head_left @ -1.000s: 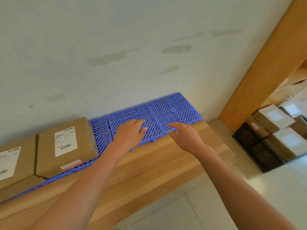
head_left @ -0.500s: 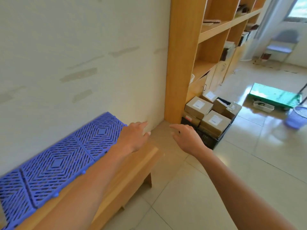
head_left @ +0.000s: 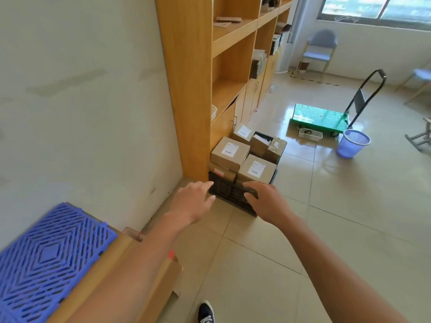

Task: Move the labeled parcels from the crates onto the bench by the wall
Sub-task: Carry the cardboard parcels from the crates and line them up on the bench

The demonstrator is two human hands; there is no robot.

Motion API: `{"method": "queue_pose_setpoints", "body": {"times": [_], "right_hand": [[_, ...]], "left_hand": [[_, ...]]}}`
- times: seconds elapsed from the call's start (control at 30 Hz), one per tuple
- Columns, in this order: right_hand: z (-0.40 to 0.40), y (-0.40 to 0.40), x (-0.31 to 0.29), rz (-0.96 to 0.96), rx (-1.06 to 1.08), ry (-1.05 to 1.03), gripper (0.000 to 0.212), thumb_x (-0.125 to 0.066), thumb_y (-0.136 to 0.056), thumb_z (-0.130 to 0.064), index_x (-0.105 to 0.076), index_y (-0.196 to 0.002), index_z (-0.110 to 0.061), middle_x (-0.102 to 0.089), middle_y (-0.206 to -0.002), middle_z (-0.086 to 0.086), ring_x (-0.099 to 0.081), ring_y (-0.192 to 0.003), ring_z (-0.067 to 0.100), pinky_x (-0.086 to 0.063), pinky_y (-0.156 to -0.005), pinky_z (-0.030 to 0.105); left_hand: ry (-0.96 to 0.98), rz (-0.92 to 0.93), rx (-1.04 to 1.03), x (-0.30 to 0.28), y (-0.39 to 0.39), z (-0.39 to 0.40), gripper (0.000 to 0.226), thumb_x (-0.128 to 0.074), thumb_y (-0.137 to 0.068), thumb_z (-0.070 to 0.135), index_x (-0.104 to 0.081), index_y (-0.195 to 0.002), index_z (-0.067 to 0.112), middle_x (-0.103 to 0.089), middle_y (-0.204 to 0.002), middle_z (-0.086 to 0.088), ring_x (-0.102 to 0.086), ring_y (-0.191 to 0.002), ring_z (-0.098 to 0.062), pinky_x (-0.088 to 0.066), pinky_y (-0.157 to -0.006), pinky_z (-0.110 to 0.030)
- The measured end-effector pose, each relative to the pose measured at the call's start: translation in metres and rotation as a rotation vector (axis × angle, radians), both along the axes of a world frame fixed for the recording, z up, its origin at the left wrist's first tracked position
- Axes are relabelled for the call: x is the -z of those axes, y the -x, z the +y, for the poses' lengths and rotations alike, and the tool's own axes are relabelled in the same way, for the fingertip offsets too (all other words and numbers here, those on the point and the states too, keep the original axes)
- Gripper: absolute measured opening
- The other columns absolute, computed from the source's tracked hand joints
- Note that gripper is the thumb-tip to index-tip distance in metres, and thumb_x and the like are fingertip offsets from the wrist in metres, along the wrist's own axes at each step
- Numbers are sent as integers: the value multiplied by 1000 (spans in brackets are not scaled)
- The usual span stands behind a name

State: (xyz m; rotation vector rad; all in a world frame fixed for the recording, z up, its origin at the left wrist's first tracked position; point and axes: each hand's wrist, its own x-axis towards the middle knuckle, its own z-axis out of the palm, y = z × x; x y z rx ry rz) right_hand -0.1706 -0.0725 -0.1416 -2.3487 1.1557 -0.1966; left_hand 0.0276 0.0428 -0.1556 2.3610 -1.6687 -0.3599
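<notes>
Wall [head_left: 88,108]: pale and marked, running up to the left side of the shelving.
Shelving [head_left: 186,89]: tall wooden unit, its end panel against the wall; the landmark for the rest.
Floor [head_left: 326,217]: glossy pale tiles spreading out to the right of the shelving.
Bench [head_left: 130,271]: wooden, by the wall, well to the near left of the shelving's foot.
Mat [head_left: 46,259]: blue plastic grid lying on the bench top.
Cart [head_left: 319,117]: green flat trolley with a black handle, out on the floor well right of the shelving.
Crate [head_left: 231,194]: dark, slatted, on the floor touching the foot of the shelving.
Parcels [head_left: 229,153]: brown boxes with white labels, piled in the crate at the shelving's foot; more sit behind them along its base.
Bin [head_left: 352,143]: lilac mesh basket just beside the cart, far right of the shelving.
Left hand [head_left: 194,201]: empty, fingers straight and spread, reaching toward the crate's near left corner; contact cannot be told.
Right hand [head_left: 265,199]: empty, fingers loosely bent, over the crate's near edge below the front parcel.
Shoe [head_left: 206,313]: dark with white laces, on the floor well in front of the shelving.
</notes>
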Motion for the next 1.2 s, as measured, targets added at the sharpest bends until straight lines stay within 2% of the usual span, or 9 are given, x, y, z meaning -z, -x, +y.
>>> {"method": "queue_pose_setpoints", "body": {"times": [0.13,0.4,0.57,0.67,0.87,1.03,1.2], "right_hand": [[-37,-7,12,5,77,-48,39,-56,-101,-33,-56,-140,-30,-60,-140,-5,-56,-127,18,-49,-105,37],[-128,-15,24,2,157,-84,40,-56,-102,-28,-55,-141,-26,-60,-139,-4,-53,-130,18,-44,-106,34],[-207,-18,47,-13,160,-120,37,-57,-101,-24,-58,-138,-23,-64,-133,0,-58,-122,20,-48,-99,33],[-264,-18,59,-21,167,-165,33,-55,-102,-20,-61,-134,-19,-63,-134,4,-58,-124,24,-46,-96,30],[-367,-31,95,23,150,-269,42,-53,-102,-26,-52,-144,-25,-48,-153,2,-39,-145,26,-39,-115,45],[-418,-50,117,44,143,-321,43,-55,-101,-27,-51,-144,-27,-48,-152,1,-39,-144,25,-38,-116,45],[-467,-85,151,84,157,-421,47,-57,-100,-29,-48,-146,-31,-47,-154,2,-43,-141,26,-42,-113,48]], "left_hand": [[-73,-9,85,14,-12,-59,54,-43,-104,47,-37,-154,28,-51,-149,1,-47,-135,-20,-41,-110,-44],[-56,17,132,23,-34,-166,53,-46,-103,47,-40,-152,27,-53,-147,2,-50,-133,-19,-43,-109,-44],[-75,18,148,34,-36,-250,49,-49,-103,43,-44,-149,26,-59,-139,1,-54,-127,-18,-44,-107,-43],[-106,9,138,39,-36,-305,50,-49,-103,43,-44,-149,25,-57,-142,1,-53,-129,-19,-44,-108,-44],[-181,51,80,53,-42,-392,50,-50,-103,43,-46,-149,26,-56,-144,1,-52,-131,-20,-44,-108,-44],[-196,126,1,74,-64,-436,50,-51,-102,42,-45,-149,26,-53,-146,2,-48,-134,-18,-44,-110,-44],[-212,179,-50,113,-105,-483,50,-51,-102,41,-44,-150,27,-46,-153,4,-40,-141,-17,-39,-114,-44]]}}
